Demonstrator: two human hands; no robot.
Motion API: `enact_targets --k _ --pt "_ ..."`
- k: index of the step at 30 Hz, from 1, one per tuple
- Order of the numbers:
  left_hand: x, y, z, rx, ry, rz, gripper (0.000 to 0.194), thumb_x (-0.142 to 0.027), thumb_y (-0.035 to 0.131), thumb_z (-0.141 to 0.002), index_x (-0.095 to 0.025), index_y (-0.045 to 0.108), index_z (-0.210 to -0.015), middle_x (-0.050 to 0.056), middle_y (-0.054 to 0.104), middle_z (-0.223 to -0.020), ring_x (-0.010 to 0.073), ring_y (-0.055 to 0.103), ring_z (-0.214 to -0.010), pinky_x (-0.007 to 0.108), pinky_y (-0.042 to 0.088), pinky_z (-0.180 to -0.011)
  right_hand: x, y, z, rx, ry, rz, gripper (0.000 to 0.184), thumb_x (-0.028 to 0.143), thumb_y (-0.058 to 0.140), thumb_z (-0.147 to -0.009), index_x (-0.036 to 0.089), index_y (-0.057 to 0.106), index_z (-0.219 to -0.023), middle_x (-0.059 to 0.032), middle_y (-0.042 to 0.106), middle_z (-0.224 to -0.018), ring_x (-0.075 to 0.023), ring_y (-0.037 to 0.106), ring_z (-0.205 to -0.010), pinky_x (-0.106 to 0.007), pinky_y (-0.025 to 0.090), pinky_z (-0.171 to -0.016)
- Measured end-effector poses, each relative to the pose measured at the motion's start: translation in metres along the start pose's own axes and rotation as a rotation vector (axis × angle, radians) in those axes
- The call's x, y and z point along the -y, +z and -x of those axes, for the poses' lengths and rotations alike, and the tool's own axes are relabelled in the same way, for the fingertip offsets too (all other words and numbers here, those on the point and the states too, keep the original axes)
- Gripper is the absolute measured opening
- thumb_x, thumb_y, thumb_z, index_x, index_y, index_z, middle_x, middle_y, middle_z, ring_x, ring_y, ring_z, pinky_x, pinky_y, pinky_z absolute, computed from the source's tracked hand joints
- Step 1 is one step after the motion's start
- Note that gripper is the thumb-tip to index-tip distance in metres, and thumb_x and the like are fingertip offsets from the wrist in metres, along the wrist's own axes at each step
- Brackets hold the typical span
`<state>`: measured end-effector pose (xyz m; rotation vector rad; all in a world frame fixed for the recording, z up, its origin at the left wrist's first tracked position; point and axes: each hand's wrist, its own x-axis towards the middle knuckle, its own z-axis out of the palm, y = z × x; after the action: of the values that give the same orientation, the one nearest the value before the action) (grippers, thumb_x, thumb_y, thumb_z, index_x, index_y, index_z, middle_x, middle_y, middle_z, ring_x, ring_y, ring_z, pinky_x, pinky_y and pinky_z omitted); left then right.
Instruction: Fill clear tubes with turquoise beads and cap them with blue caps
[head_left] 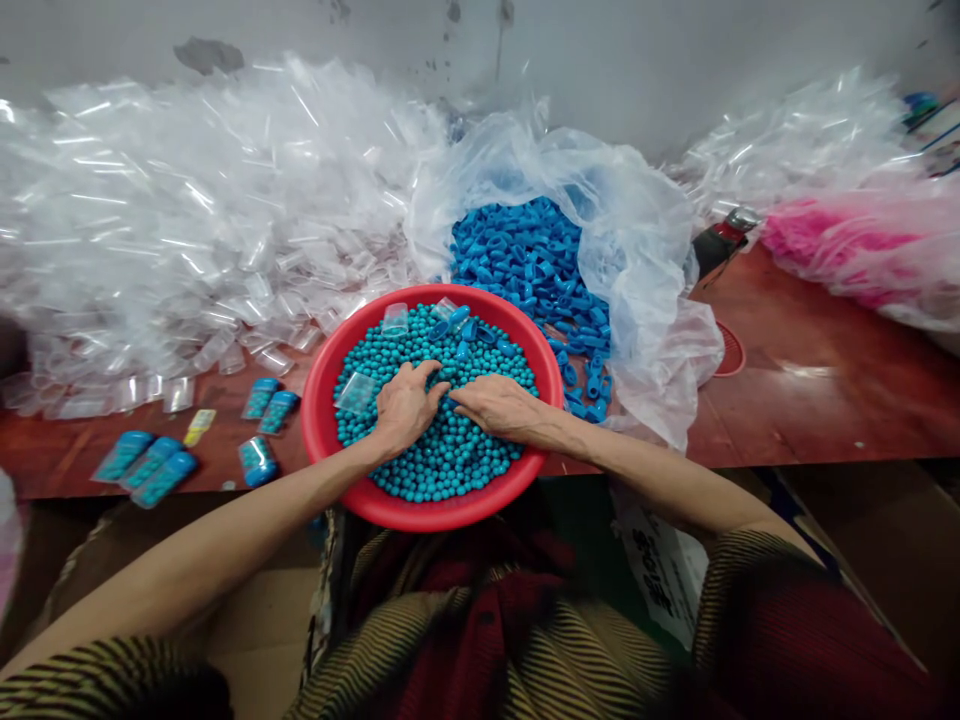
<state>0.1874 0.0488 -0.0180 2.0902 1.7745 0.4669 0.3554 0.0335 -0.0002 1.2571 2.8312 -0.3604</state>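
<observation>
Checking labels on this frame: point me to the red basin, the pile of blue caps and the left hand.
Red basin [439, 516]: head view, on the front rim.
Blue caps [517, 250]: head view, mid-pile, inside the open bag.
Left hand [405, 408]: head view, back of the hand.

Beads [442, 470] fill the basin [321, 400]; containers [161, 478] lie left, the bag [637, 240] behind.

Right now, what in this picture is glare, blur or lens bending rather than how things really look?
Head view: white glare streaks the heap of clear plastic pieces; a pale sheen lies on the glossy reddish-brown tabletop at right; the black-and-tan striped sleeve at lower left is blurred; the forearms look stretched outward, probably by a wide lens; the small round turquoise beads look fairly sharp.
</observation>
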Motion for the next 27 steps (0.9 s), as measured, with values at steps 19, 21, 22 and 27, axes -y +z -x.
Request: enact_targets --k 19,21,22,27 --pt "0.009 -0.015 -0.004 0.203 0.041 0.364 0.023 -0.031 0.049 -0.077 -0.019 0.058 -0.095 -0.002 0.055 -0.075 0.013 0.046 -0.063 0.025 0.038 -0.062 -0.018 -0.025 -0.002 -0.149 0.243 -0.166 0.027 0.026 0.047 -0.091 0.025 0.061 -0.114 -0.0045 0.07 -0.106 -0.0194 0.062 -0.099 -0.028 0.043 -0.082" --pt "0.009 -0.017 -0.004 0.213 0.043 0.399 0.022 -0.032 0.049 -0.077 -0.019 0.057 -0.092 -0.003 0.053 -0.073 0.0124 0.045 -0.062 0.025 0.037 -0.06 -0.021 -0.028 0.005 -0.086 0.251 -0.152 0.024 0.026 0.05 -0.089 0.026 0.064 -0.109 -0.0039 0.071 -0.101 -0.0198 0.063 -0.095 -0.027 0.042 -0.079" --pt "0.009 -0.017 -0.004 0.217 0.043 0.416 0.021 -0.033 0.049 -0.077 -0.019 0.057 -0.091 -0.003 0.053 -0.073 0.0122 0.045 -0.062 0.025 0.037 -0.059 -0.023 -0.029 0.008 -0.075 0.251 -0.161 0.024 0.027 0.05 -0.089 0.026 0.064 -0.108 -0.0038 0.071 -0.1 -0.02 0.063 -0.094 -0.027 0.042 -0.079" --pt "0.01 -0.018 -0.005 0.201 0.031 0.54 0.018 -0.034 0.049 -0.077 -0.019 0.052 -0.086 -0.002 0.051 -0.07 0.0123 0.046 -0.063 0.024 0.038 -0.057 -0.022 -0.028 0.009 -0.318 0.247 -0.366 0.028 0.027 0.048 -0.09 0.022 0.059 -0.115 -0.0046 0.069 -0.101 -0.0186 0.061 -0.09 -0.028 0.041 -0.079"
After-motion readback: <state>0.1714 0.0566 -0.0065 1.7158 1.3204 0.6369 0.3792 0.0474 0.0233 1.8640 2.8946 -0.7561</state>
